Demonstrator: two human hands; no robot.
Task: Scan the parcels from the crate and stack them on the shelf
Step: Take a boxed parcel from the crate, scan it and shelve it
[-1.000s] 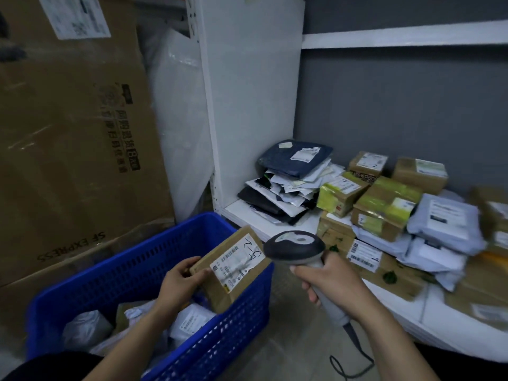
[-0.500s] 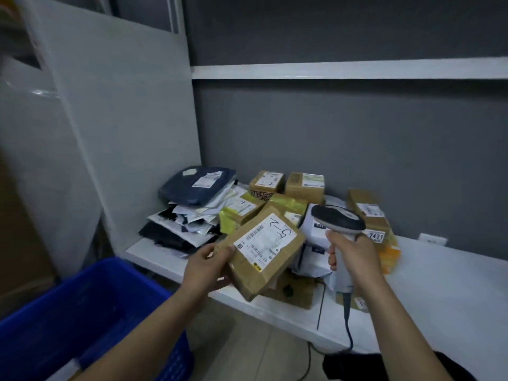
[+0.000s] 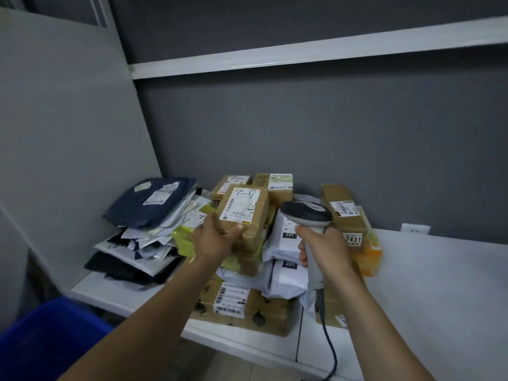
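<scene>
While held over the white shelf (image 3: 439, 284), brown cardboard parcel (image 3: 244, 207) is gripped by left hand (image 3: 217, 240).
Grey handheld scanner (image 3: 306, 213) is clasped in right hand (image 3: 327, 248).

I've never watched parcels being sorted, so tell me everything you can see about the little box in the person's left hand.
The small cardboard box is brown, with a white shipping label on its upward face bearing barcodes and a handwritten mark like "5-2". The left hand grips its near lower corner, thumb on the label's edge, holding it tilted over the pile of parcels on the white shelf. Whether it already rests on the pile is unclear.
</scene>
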